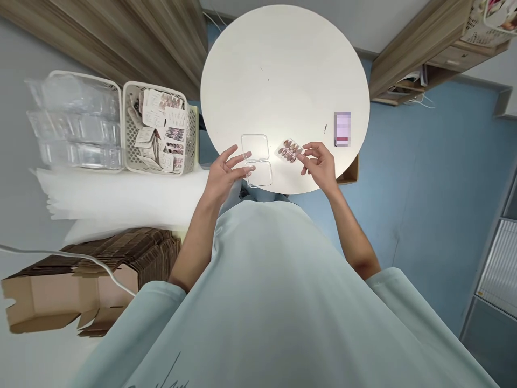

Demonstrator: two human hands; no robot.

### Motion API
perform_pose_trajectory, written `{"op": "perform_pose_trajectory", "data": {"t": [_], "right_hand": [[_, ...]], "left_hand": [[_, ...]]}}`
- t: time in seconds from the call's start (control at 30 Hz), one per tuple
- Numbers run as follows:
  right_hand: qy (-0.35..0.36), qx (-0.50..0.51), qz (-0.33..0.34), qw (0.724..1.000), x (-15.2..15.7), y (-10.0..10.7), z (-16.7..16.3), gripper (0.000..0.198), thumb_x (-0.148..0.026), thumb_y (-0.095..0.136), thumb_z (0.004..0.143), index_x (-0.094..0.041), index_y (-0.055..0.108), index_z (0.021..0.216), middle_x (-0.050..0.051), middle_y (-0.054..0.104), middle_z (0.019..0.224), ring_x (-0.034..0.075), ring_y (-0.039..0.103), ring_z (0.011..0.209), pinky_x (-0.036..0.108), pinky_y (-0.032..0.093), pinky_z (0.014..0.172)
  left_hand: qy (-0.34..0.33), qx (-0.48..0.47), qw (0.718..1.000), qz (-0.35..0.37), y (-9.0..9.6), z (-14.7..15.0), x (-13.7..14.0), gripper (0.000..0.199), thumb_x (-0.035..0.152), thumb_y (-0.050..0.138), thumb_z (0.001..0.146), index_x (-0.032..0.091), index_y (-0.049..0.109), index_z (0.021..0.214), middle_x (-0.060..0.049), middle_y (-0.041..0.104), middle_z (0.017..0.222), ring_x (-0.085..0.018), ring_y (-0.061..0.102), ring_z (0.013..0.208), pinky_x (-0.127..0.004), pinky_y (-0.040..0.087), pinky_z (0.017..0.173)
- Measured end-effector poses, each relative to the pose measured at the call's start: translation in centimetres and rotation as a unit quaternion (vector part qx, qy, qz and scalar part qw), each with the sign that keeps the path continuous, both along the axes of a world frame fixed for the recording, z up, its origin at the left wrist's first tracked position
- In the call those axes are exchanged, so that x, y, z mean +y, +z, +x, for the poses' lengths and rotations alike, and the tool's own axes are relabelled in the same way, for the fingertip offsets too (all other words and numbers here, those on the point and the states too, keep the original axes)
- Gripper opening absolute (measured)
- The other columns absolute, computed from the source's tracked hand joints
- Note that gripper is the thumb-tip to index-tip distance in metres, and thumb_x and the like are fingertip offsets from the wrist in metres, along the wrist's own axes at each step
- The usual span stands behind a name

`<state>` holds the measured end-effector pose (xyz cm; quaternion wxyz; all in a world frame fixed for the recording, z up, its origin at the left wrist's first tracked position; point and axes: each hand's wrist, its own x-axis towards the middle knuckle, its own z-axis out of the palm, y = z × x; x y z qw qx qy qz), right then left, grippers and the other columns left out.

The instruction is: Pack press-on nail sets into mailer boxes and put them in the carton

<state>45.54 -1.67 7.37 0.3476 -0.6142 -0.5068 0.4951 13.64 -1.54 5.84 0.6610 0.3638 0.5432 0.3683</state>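
Note:
My left hand (223, 175) is at the left side of an opened clear plastic case (264, 175). Its thumb lies over the lower half and a fingertip overlaps the lid, near the hinge, while the index finger stretches away. The case's two halves are spread apart near the table's front edge, and nothing shows inside. Pinched at its right corner by the thumb and fingers of my right hand (321, 164) is a card of press-on nails (287, 151), patterned in brown and pink. The card is tilted just right of the case.
On the round white table (283, 59) lies a phone (342, 129) at the right. To the left stand a basket of nail cards (155, 132), clear plastic packaging (76, 124), white sheets (121, 196) and stacked cardboard boxes (133, 242). A cable (97, 262) crosses there.

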Motion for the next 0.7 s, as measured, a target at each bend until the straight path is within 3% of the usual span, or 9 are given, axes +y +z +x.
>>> {"op": "perform_pose_trajectory", "data": {"t": [0.1,0.2,0.43,0.7], "right_hand": [[0.036,0.040,0.017,0.998,0.1,2.8,0.1,0.061,-0.082,0.079,0.094,-0.033,0.066,0.128,0.001,0.074,0.111,0.016,0.071,0.072,0.032,0.063,0.061],[0.057,0.041,0.023,0.997,0.1,4.2,-0.4,0.057,-0.080,0.080,0.094,-0.032,0.070,0.123,0.001,0.074,0.110,0.015,0.070,0.071,0.032,0.065,0.063],[0.095,0.026,0.016,0.995,-0.3,4.6,-0.3,0.044,-0.069,0.081,0.098,-0.030,0.074,0.117,-0.001,0.078,0.108,0.011,0.065,0.061,0.033,0.062,0.069],[0.131,-0.003,0.021,0.991,-1.4,4.7,-0.5,0.041,-0.067,0.077,0.102,-0.031,0.077,0.121,0.000,0.078,0.104,0.015,0.067,0.068,0.032,0.056,0.068]], "left_hand": [[-0.035,-0.020,0.999,0.005,0.8,1.7,0.6,0.102,0.039,0.099,0.080,0.027,0.053,0.170,-0.023,0.072,0.158,-0.038,0.081,0.132,-0.052,0.070,0.107],[-0.057,-0.030,0.998,0.014,1.4,2.7,1.1,0.106,0.043,0.102,0.079,0.026,0.053,0.171,-0.023,0.073,0.157,-0.038,0.080,0.132,-0.052,0.071,0.106],[-0.072,-0.036,0.996,0.027,2.3,3.4,1.4,0.113,0.054,0.108,0.073,0.028,0.056,0.169,-0.022,0.074,0.156,-0.039,0.080,0.131,-0.052,0.073,0.103],[-0.088,-0.030,0.995,0.033,3.4,3.7,1.1,0.114,0.060,0.108,0.071,0.028,0.057,0.168,-0.023,0.072,0.159,-0.043,0.076,0.140,-0.054,0.071,0.108]]}}
